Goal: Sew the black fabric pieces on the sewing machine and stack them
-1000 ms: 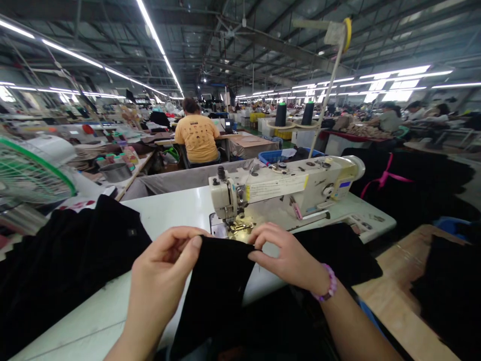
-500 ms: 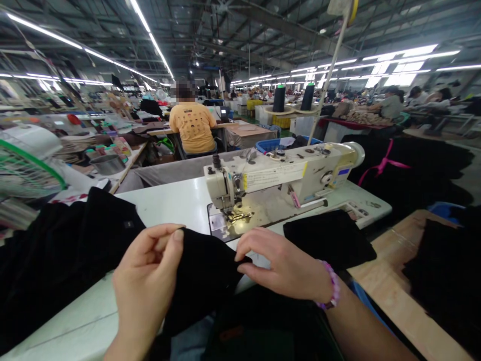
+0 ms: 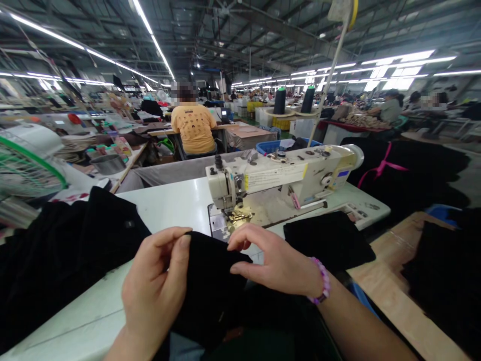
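Observation:
Between thumb and forefinger, my left hand [image 3: 156, 281] pinches the upper edge of a black fabric piece [image 3: 212, 276], which hangs down in front of me. My right hand [image 3: 280, 260], with a purple beaded bracelet at the wrist, is at the far side of this piece. Its thumb and forefinger are apart over the black cloth; whether they touch it I cannot tell. Just beyond both hands stands a white sewing machine [image 3: 270, 175], its presser foot and brass-coloured guide [image 3: 240, 216] bare of cloth.
A black garment heap [image 3: 75, 240] lies on the left of the white table [image 3: 165, 200]. Folded black cloth [image 3: 326, 238] rests at the right, near a wooden board [image 3: 398, 250]. A green-rimmed fan [image 3: 32, 160] stands far left. Ahead sits a person in a yellow shirt [image 3: 193, 128].
My right hand's fingers have parted from their pinch on the cloth's corner and shifted slightly left. My left hand has moved a little right, still holding the cloth.

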`<state>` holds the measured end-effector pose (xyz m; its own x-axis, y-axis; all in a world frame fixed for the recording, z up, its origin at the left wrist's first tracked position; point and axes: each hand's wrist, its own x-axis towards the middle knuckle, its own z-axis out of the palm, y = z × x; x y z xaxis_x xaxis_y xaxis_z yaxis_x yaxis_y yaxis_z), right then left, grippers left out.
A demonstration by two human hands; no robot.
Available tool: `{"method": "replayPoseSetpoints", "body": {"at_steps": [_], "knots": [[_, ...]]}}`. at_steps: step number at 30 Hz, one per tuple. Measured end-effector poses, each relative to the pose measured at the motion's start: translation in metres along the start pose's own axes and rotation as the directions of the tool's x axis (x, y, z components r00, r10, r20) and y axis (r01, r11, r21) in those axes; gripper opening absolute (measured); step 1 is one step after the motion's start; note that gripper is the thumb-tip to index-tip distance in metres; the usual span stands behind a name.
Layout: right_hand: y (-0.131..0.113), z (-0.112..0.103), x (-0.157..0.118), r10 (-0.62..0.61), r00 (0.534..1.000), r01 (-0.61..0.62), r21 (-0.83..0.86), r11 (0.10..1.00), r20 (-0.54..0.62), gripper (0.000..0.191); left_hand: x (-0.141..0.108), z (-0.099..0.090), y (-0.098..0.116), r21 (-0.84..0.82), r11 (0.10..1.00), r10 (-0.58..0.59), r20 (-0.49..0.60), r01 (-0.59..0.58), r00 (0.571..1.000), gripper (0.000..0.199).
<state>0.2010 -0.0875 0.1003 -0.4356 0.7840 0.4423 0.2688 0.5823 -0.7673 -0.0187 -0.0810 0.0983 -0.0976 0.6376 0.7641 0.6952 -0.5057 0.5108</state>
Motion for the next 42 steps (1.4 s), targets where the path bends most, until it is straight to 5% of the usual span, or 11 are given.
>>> {"method": "replayPoseSetpoints", "body": {"at_steps": [8, 12, 20, 23, 26, 29, 32, 35, 39, 42], "knots": [[0.001, 0.003, 0.003, 0.171, 0.983, -0.167, 0.064, 0.984, -0.066, 0.024, 0.004, -0.002, -0.006, 0.026, 1.000, -0.010, -0.076, 0.012, 0.997, 0.018], [0.001, 0.001, 0.001, 0.101, 0.995, -0.101, 0.049, 0.994, 0.012, 0.014, 0.010, 0.001, -0.010, 0.004, 0.995, -0.097, -0.085, 0.097, 0.992, 0.019], [0.005, 0.000, 0.002, 0.054, 0.976, -0.041, -0.064, 0.997, 0.212, 0.004, 0.014, 0.013, -0.013, -0.098, 0.973, -0.194, 0.141, 0.209, 0.971, 0.024], [0.002, -0.003, 0.003, -0.089, 0.956, 0.119, -0.095, 0.988, 0.279, 0.030, 0.019, 0.018, -0.018, -0.159, 0.946, -0.231, 0.273, 0.281, 0.934, 0.028], [-0.001, -0.007, 0.004, -0.175, 0.969, 0.214, -0.236, 0.948, 0.174, 0.032, 0.023, 0.021, -0.023, -0.192, 0.914, -0.266, 0.379, 0.357, 0.886, 0.032], [0.004, -0.013, 0.004, -0.162, 0.982, 0.185, -0.324, 0.928, 0.096, 0.022, 0.024, 0.020, -0.026, -0.214, 0.900, -0.299, 0.333, 0.381, 0.894, 0.034], [0.011, -0.016, 0.002, -0.118, 0.985, 0.142, -0.204, 0.969, 0.124, 0.018, 0.022, 0.016, -0.025, -0.206, 0.923, -0.282, 0.217, 0.326, 0.934, 0.030], [0.016, -0.014, -0.001, 0.013, 1.000, -0.013, -0.030, 0.999, -0.012, 0.009, 0.019, 0.010, -0.021, -0.169, 0.944, -0.277, 0.059, 0.283, 0.959, 0.025], [0.018, -0.008, -0.002, 0.218, 0.959, -0.182, 0.199, 0.963, -0.180, 0.008, 0.014, 0.005, -0.016, -0.252, 0.900, -0.359, 0.038, 0.356, 0.933, 0.026], [0.019, -0.003, -0.001, 0.245, 0.933, -0.182, 0.241, 0.953, -0.264, 0.009, 0.010, 0.005, -0.017, -0.330, 0.820, -0.464, 0.092, 0.467, 0.881, 0.026]]}}
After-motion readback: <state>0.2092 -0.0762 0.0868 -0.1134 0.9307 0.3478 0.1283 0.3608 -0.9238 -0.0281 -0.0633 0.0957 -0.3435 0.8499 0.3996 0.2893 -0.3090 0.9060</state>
